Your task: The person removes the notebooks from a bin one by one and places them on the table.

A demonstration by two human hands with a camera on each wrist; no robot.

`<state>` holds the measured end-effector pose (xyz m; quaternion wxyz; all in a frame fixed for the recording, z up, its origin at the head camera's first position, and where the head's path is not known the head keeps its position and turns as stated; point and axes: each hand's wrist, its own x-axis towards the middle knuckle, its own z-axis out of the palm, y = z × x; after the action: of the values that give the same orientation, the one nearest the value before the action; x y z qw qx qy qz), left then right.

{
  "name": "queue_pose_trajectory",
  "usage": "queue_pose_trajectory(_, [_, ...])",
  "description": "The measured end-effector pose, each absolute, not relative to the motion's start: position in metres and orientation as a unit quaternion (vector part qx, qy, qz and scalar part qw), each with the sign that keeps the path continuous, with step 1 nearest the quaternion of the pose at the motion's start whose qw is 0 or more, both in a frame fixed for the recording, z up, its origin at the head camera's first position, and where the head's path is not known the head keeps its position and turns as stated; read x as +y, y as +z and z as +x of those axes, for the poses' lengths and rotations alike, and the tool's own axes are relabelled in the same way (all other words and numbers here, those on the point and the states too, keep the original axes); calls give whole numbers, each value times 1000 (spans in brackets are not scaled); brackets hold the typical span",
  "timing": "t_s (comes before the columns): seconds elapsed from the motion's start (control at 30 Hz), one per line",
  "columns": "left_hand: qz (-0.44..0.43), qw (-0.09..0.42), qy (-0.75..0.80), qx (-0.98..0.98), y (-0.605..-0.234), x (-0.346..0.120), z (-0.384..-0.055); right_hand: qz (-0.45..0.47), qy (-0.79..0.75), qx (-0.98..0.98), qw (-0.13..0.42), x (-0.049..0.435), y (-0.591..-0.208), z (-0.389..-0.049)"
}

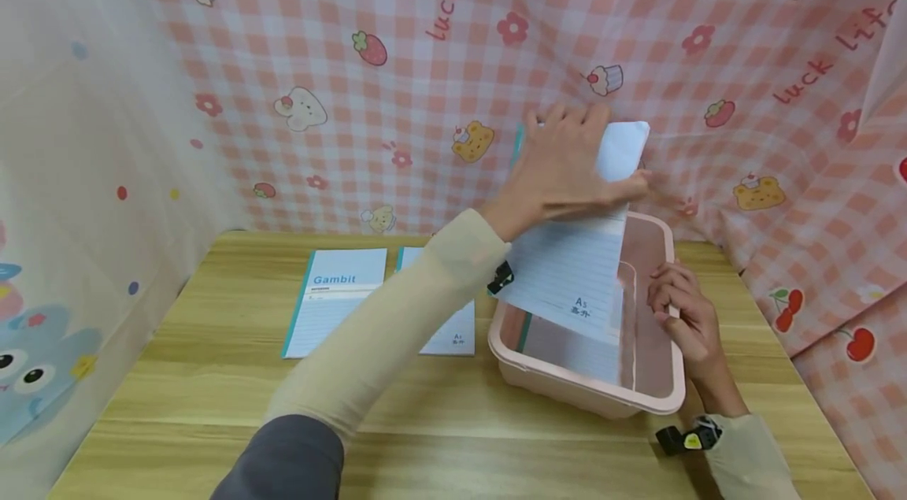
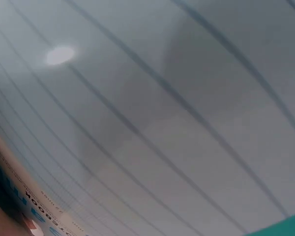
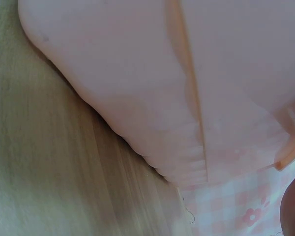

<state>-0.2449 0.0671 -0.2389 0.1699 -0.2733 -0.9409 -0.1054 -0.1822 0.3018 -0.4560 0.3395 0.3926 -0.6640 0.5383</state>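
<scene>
My left hand [image 1: 563, 165] grips the upper part of a white lined notebook [image 1: 567, 268] with a teal spine, holding it tilted over the pink plastic bin [image 1: 577, 398]. In the left wrist view the notebook's lined cover [image 2: 137, 118] fills nearly everything. My right hand [image 1: 687, 315] holds the bin's right rim, fingers curled over it. The right wrist view shows the bin's outer wall [image 3: 118, 83] close up and part of a finger [image 3: 292, 206]. Inside the bin lies another notebook [image 1: 567, 350], partly hidden by the raised one.
Two similar notebooks lie on the wooden table [image 1: 177, 405] left of the bin: a "Gambit" notebook [image 1: 333, 303] and a second notebook [image 1: 453, 331] partly covered by my left sleeve. A pink checked curtain [image 1: 397, 106] hangs behind the table.
</scene>
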Motion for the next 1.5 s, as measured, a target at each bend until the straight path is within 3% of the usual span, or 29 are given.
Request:
queue_pose_trajectory(0.43, [-260,186,-124,-939,-251,-1,-254,392,548,-658,337,299,-458,-181])
queue_pose_trajectory(0.8, [-231,221,-153,-935,-279,-91,-268,379,539,-673,335,299,-459,-182])
queue_pose_trajectory(1.5, [-86,160,-87,-979,-329,-270,-259,386,537,-669,338,302,-456,-182])
